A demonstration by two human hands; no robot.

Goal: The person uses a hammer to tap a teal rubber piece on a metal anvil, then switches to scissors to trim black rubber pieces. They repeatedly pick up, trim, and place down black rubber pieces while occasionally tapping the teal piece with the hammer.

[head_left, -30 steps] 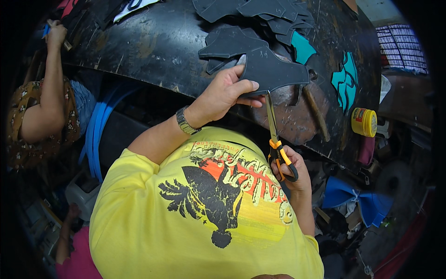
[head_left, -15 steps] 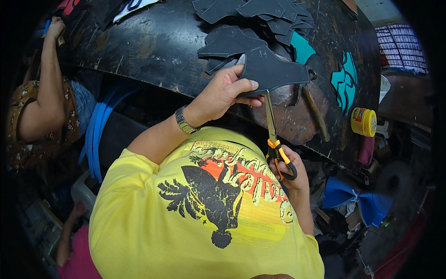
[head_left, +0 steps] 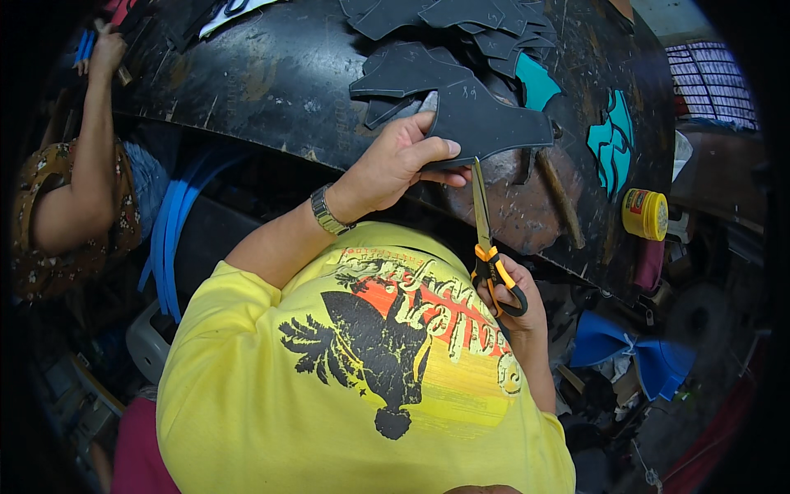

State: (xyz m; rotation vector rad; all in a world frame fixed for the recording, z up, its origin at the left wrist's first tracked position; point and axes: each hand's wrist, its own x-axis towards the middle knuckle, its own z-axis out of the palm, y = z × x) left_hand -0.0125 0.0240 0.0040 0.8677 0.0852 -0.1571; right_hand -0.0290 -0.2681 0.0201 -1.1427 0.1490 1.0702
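Note:
My left hand (head_left: 405, 156) pinches a dark grey, curved sheet piece (head_left: 490, 123) by its near left edge, thumb on top and fingers beneath. Chalk-like marks show on its face. In my right hand (head_left: 520, 300) is a pair of scissors (head_left: 484, 218) with orange and black handles, fingers through the loops. The blade tips point away from me and touch the sheet's near edge, just right of my left fingertips. The blades look nearly closed. More dark grey cut pieces (head_left: 403, 70) lie just behind the held one.
On the black table (head_left: 271, 99) lie stacked grey pieces (head_left: 461, 16), teal pieces (head_left: 611, 144) and a wooden stick (head_left: 561, 202). A yellow jar (head_left: 644, 214) stands at the right edge. Blue strips (head_left: 171, 239) hang at left. A co-worker's arm (head_left: 97, 156) reaches over the table's far left.
The sheet in my left hand has shifted slightly right, and the scissors moved a little with it. At far left the co-worker's hand has moved; a pink-clad person at lower left has shifted.

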